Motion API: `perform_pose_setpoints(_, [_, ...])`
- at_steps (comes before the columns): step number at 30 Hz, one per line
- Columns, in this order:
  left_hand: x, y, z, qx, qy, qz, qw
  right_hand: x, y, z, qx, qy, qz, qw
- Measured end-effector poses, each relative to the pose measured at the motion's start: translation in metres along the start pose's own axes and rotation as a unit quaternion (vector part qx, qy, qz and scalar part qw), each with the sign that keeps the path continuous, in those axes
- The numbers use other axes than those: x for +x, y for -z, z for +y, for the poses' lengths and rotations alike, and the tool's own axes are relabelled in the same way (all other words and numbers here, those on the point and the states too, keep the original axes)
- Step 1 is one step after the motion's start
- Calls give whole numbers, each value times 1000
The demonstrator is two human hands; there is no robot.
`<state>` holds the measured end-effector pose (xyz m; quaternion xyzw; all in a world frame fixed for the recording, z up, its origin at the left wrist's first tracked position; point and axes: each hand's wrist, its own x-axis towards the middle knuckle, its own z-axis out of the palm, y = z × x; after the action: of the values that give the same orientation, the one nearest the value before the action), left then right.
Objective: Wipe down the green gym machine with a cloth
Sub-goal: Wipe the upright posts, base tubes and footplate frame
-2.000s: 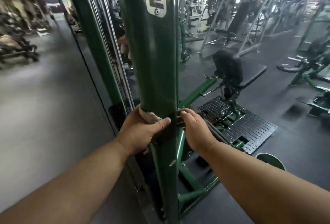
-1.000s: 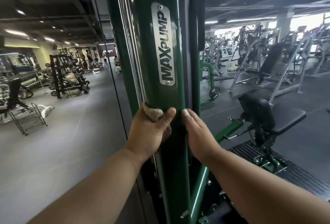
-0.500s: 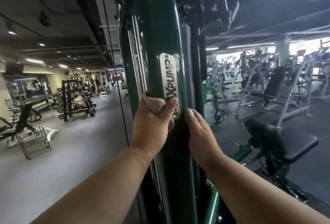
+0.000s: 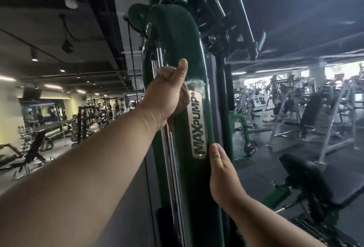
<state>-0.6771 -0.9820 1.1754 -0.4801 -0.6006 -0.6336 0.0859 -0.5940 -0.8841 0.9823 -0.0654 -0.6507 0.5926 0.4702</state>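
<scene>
The green gym machine's upright column (image 4: pixel 173 50) rises through the middle of the view, with a silver MAXPUMP plate (image 4: pixel 198 126) on its front. My left hand (image 4: pixel 165 99) grips a beige cloth (image 4: pixel 165 72) against the column's left side, just above and left of the plate, thumb pointing up. Most of the cloth is hidden under that hand. My right hand (image 4: pixel 222 176) holds the column's right edge below the plate, its fingers curled behind the edge and out of sight.
Chrome guide rods (image 4: pixel 171 168) run down the column's left side. A black padded seat (image 4: pixel 301 176) of the machine sits low right. Grey benches and frames (image 4: pixel 307 120) fill the right background. Weight racks (image 4: pixel 88 120) stand far left across open floor.
My left hand slid the cloth up the column from below the plate to above it. The right hand stayed lower on the right edge. The view tilted upward.
</scene>
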Motion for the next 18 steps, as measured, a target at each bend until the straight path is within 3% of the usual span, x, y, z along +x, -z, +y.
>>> perform_pose_setpoints(3, [15,4,10,-1,16,17,1000,3,2,0,-16,6,1,1000])
perform_pose_setpoints(8, [1,-9,-4,60,-84,53,993,17,-1,-19,-31,27,-1,999])
perform_pose_setpoints(12, [-6,-15,-27,61,-107,82,989,44,-11,-68,-20,40,18,999])
perform_pose_setpoints(16, [-9,-19,-20,200,-137,152,958,62,-23,-90,-43,53,50,996])
perform_pose_setpoints(18, [2,-17,-3,199,-160,170,952,62,-27,-86,-62,64,84,992])
